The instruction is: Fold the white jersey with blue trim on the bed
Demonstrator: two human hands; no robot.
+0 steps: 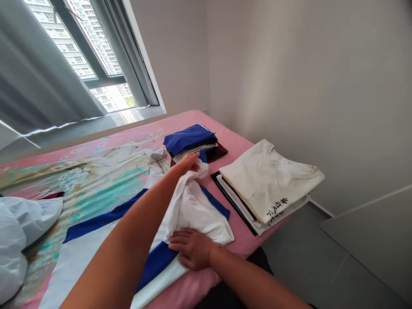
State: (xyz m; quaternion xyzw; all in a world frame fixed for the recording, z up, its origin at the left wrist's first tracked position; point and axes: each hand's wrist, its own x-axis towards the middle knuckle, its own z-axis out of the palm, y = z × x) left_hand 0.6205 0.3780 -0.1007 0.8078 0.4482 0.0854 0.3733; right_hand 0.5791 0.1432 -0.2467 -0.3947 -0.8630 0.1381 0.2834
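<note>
While two stacks already lie folded, the white-and-blue garment [206, 210] at the centre is only partly gathered, its long panels spread toward seven o'clock, so its folding looks unfinished. The left hand [191, 163] holds bunched white cloth between closed fingers at its twelve o'clock end; the right hand [195, 249] lies over the near side, fingers close together, though whether they pinch cannot be told. Counting from the hands, a blue-topped stack [189, 138] sits at twelve and a white-shirt stack [251, 167] between two and three. Pale loose cloth [16, 240] at nine appears unfolded.

Beneath everything is a bed [236, 139] with a pink sheet, printed with flowers and teal patches. A window [107, 51] with grey curtains [38, 73] stands toward eleven, a plain wall [289, 77] toward one, and grey floor [341, 257] toward four.
</note>
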